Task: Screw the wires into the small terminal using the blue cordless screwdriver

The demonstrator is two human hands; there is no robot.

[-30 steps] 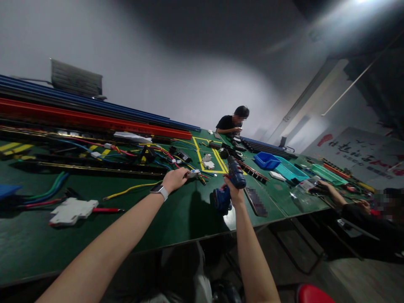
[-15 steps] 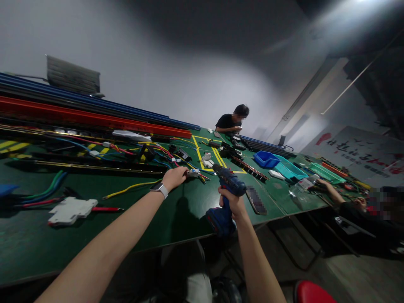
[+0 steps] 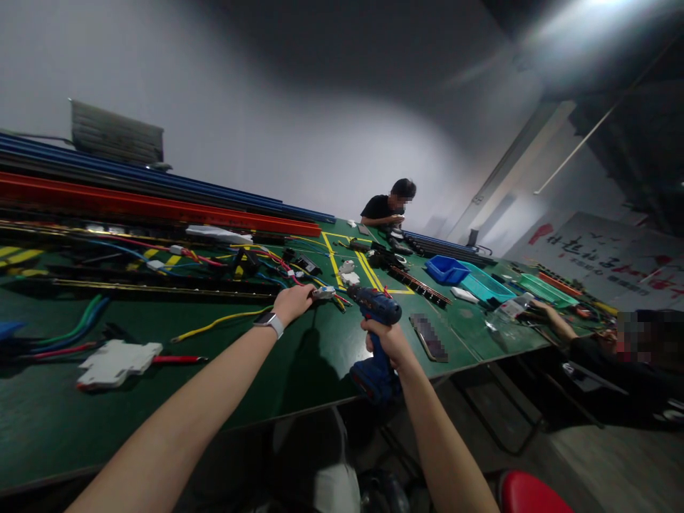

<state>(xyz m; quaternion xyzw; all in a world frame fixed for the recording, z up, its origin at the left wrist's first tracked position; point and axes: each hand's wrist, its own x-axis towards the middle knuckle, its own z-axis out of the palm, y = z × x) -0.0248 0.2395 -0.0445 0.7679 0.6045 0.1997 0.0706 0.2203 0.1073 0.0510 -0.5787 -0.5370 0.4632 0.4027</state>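
My right hand (image 3: 387, 339) is wrapped round the grip of a blue cordless drill (image 3: 377, 335), held upright over the green table (image 3: 299, 370), its nose pointing left. My left hand (image 3: 293, 301), a watch on its wrist, lies closed on a small white part (image 3: 323, 292) with coloured wires running from it. The drill's tip is a short way to the right of that part.
A white breaker block (image 3: 115, 360) and loose cables lie at the left. Red and blue rails (image 3: 160, 203) line the far edge. A phone (image 3: 427, 336) and blue trays (image 3: 446, 269) sit to the right. One person sits at the far end, another at the right edge.
My right hand has lifted the drill from a tilted pose to upright and swung it left toward the white part. My left hand has stayed in place.
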